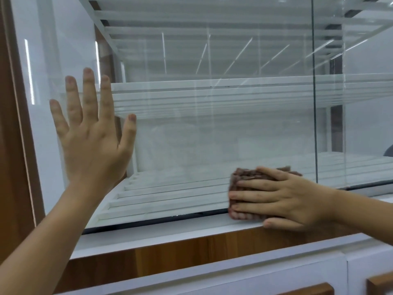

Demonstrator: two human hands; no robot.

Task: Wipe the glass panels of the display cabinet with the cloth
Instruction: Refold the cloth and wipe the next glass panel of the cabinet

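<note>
A large glass panel fronts the display cabinet, with white shelves behind it. My left hand lies flat against the glass near its left edge, fingers spread and straight. My right hand presses a folded brown cloth against the bottom of the same panel, fingers straight over it and thumb on the white ledge. Most of the cloth is hidden under the hand.
A vertical glass seam divides this panel from another on the right. A wooden frame runs down the left side. Below the ledge are a wood strip and white drawer fronts with wooden handles.
</note>
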